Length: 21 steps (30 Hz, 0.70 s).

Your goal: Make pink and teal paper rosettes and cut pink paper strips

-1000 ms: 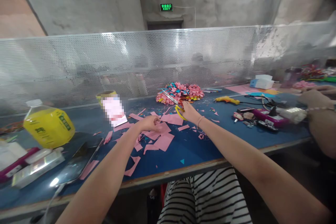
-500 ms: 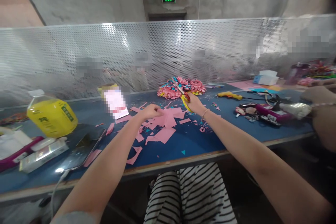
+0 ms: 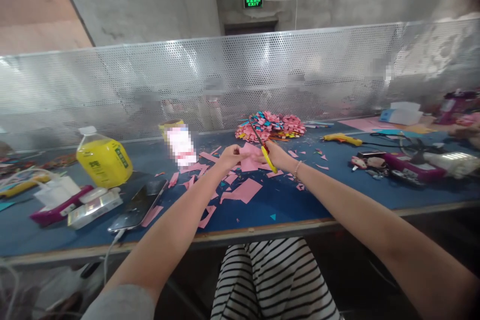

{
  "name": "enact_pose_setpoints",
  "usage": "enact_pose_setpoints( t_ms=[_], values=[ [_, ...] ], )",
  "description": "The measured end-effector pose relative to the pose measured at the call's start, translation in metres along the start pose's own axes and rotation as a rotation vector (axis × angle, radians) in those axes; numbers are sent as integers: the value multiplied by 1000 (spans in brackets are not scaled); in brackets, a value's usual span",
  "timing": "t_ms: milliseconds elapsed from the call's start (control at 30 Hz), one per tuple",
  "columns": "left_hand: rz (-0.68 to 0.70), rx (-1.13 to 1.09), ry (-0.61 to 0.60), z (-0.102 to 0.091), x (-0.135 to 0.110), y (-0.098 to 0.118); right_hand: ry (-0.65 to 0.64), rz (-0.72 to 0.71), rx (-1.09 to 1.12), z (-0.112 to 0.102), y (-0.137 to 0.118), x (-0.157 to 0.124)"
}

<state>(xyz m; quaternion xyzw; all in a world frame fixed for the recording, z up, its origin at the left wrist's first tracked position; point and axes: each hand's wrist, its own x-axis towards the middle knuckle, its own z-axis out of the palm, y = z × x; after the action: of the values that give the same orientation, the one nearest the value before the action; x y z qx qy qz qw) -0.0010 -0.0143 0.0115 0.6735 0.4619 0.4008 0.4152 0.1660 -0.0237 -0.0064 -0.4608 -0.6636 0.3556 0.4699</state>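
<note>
Between my hands is a piece of pink paper (image 3: pixel 249 158). My left hand (image 3: pixel 231 156) pinches its left edge. Yellow-handled scissors (image 3: pixel 268 159) sit in my right hand (image 3: pixel 279 156), blades pointing up and away to the left, and its fingertips reach the paper's right side. Pink paper scraps (image 3: pixel 245 191) lie scattered on the blue table under and around my hands. Just behind them is a heap of cut pink, blue and yellow paper pieces (image 3: pixel 268 126).
A bottle of yellow liquid (image 3: pixel 105 160), a phone with a cable (image 3: pixel 137 207) and a purple tray (image 3: pixel 62 210) are at left. A yellow glue gun (image 3: pixel 342 139), another purple tray (image 3: pixel 414 167) and a tissue box (image 3: pixel 401 114) are at right. A perforated metal screen (image 3: pixel 240 80) runs behind.
My left hand has lifted the pink paper off the scraps, and my right hand has come in to it, the scissors still held. The whole view has shifted left.
</note>
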Motion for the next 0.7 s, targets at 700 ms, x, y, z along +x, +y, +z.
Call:
enact_pose_setpoints(
  t_ms=[700],
  values=[
    [188,935,-814,-26,-9,0,66,-105,-1037,-21,32,13]
  ],
)
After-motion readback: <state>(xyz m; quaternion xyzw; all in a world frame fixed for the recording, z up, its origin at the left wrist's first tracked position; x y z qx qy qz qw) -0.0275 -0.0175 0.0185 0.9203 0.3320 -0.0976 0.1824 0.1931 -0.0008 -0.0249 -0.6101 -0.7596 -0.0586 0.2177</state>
